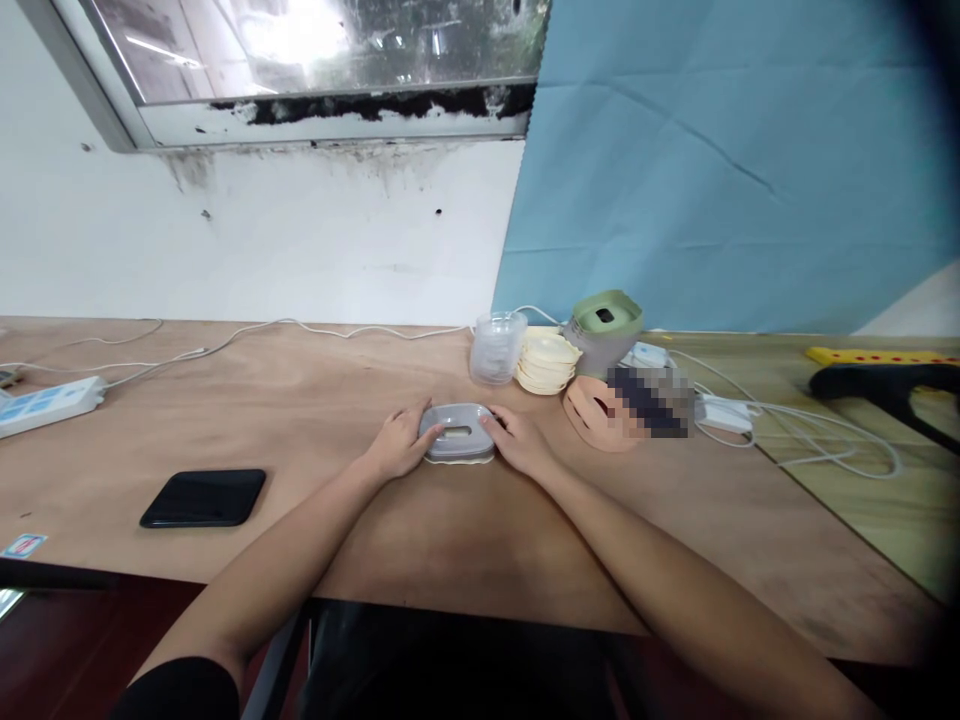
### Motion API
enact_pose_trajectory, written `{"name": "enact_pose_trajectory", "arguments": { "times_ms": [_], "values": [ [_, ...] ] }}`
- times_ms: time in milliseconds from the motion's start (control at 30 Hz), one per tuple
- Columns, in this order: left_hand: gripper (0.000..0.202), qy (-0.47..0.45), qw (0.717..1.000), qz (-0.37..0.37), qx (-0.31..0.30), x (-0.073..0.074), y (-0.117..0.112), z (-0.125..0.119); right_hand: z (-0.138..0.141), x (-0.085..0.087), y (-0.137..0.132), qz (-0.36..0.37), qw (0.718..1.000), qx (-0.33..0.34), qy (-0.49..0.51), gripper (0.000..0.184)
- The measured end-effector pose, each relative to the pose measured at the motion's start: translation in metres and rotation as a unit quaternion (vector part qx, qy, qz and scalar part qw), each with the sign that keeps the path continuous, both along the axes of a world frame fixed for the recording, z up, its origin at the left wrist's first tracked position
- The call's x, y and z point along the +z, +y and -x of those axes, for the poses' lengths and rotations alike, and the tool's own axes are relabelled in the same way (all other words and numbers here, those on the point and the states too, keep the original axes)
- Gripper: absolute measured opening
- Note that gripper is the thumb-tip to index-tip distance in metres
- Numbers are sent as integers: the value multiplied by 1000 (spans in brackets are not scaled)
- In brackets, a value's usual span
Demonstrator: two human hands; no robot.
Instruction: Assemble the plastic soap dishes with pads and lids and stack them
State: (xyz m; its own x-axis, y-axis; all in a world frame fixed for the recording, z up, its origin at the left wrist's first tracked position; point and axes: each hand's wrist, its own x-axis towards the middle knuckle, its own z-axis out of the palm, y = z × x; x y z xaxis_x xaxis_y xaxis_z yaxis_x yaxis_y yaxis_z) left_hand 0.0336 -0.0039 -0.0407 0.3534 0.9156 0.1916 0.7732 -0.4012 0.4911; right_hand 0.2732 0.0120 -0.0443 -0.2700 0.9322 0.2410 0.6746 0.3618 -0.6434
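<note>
- at mid-table, a grey lid [457, 432] with a slot in its top lay flat on the wooden table [450, 560], and a thin cream rim showed under it.
- at the lid's 9 o'clock, the left hand [397, 445] rested on the table, fingers narrow and curled against the lid's left edge.
- at the lid's 3 o'clock, the right hand [521, 443] mirrored it, fingers narrow, tips touching the right edge.
- the lid sat pinched between the two hands, and both forearms lay low over the table.
- at the lid's 1 o'clock, a clear cup [496, 347] stood upright, apart from the hands.
- just beside the cup, at its 3 o'clock, sat a stack of cream discs [547, 362].
- at the stack's 3 o'clock, a grey pot with a green top [604, 330] leaned tilted.
- near the right hand, at its 2 o'clock, lay a pink piece [596, 410].
- at the lid's 8 o'clock, well apart, a black phone [204, 497] lay flat.
- far out at 9 o'clock, a power strip [49, 403] lay by the table's left end, and a white cable [300, 325] ran along the back.
- far out at 3 o'clock, a white charger [724, 412] lay among loose cords, with a yellow-and-black tool [885, 370] beyond it.
</note>
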Motion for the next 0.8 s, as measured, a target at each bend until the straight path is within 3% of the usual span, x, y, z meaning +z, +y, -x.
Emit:
{"name": "enact_pose_trajectory", "arguments": {
  "times_ms": [200,433,567,667,800],
  "values": [
    [56,18,1000,-3,-13,-2,2,0,-2,5,-1,-7,993,-21,-113,38],
    [53,48,998,32,-14,-9,8,1,-1,8,3,0,990,-12,-141,42],
    [53,50,998,37,-14,-11,8,1,-2,2,2,-4,994,-30,-110,36],
    [53,44,998,32,-15,-10,7,2,-5,3,2,-67,993,-60,-75,35],
    [49,29,999,24,-7,-10,6,4,-15,32,14,-226,968,-72,-86,33]
  ]
}}
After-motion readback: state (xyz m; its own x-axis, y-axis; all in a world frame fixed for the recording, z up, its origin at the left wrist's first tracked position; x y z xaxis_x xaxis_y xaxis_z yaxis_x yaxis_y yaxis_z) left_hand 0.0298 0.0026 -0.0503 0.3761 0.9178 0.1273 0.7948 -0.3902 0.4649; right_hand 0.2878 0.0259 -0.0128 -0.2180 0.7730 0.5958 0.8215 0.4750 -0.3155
